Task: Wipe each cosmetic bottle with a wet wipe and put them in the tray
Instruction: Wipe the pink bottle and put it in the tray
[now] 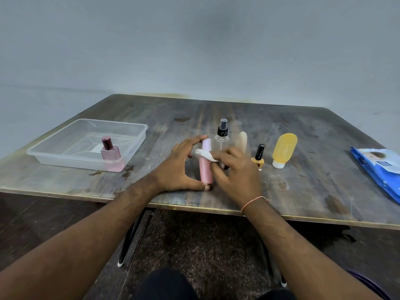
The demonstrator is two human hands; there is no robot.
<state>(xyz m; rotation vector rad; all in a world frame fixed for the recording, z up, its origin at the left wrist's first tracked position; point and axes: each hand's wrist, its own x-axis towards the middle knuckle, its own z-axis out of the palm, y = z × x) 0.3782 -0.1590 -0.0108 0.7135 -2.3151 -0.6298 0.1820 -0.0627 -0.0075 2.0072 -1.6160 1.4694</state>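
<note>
Left hand (175, 167) pinched the pink tube (205, 163) end to end so it couldn't roll; right hand (236, 169) clamped the wet wipe (204, 155) around it, probably mid-scrub.

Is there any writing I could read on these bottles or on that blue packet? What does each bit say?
No text here is clear enough to quote.
Blue wet wipe pack: a dark blue label patch and small white print along the edge, too blurred to read.
Clear spray bottle: a white squiggle on the black collar, not legible.
Nail polish bottle: a small dark mark on the yellow body, too small to read.
Pink perfume bottle, pink tube, yellow bottle: no writing visible.
</note>
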